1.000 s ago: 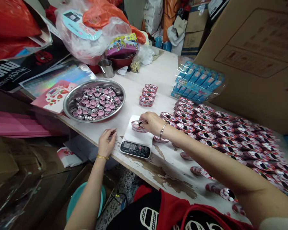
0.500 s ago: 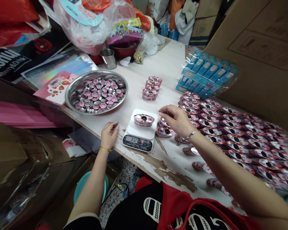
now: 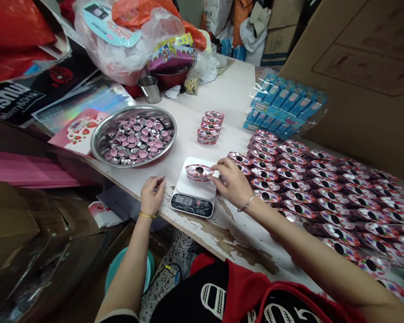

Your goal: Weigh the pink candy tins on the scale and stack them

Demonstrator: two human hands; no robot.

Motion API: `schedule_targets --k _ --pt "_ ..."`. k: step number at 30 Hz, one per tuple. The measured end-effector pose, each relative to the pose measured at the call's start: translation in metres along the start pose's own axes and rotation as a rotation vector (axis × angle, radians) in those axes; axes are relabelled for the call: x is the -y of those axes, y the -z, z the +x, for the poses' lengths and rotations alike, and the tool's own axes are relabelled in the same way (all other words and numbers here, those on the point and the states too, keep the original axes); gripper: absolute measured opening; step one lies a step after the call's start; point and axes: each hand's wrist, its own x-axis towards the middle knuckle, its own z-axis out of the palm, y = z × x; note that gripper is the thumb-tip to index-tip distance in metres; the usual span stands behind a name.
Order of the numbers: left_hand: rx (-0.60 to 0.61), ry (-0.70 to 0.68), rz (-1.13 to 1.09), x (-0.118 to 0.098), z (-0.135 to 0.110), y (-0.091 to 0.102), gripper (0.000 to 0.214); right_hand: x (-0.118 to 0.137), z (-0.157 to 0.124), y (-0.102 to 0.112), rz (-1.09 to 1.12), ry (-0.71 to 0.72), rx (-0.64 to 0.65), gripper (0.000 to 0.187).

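Observation:
A small red-and-pink oval box with a round dark hole in its top stands on a white kitchen scale. My right hand pinches the right end of this box between thumb and fingers. To the left of the scale, my left hand rests at the table edge with its fingers curled together. What they hold, if anything, I cannot make out. Behind the scale a short row of matching boxes stands on the table. A steel bowl at the left holds many small pink-and-silver caps.
Many more oval boxes stand in rows on the right. Blue packs in clear wrap lean near a large cardboard box. A metal cup and plastic bags sit at the back left. The white tabletop has peeling patches in front.
My right hand has moved left from the rows of boxes and now grips the box on the scale. My left hand has barely moved. The whole view has shifted slightly.

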Motion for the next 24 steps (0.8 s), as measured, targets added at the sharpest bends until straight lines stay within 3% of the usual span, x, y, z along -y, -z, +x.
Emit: schedule_targets --k 13,18,21,24 --pt "0.001 -0.001 -0.004 0.003 0.001 0.000 0.027 0.007 0.023 -0.019 -0.092 -0.035 0.019 0.011" --pt "0.002 0.021 -0.013 0.003 0.000 0.002 0.027 0.010 0.036 -0.016 -0.060 -0.056 -0.019 0.012" --pt "0.035 0.009 -0.041 -0.013 0.002 0.008 0.035 0.009 0.029 -0.007 0.025 -0.083 -0.086 0.014" --pt "0.164 -0.152 0.020 -0.048 0.014 0.010 0.071 0.008 0.014 0.004 0.114 -0.100 -0.138 0.014"
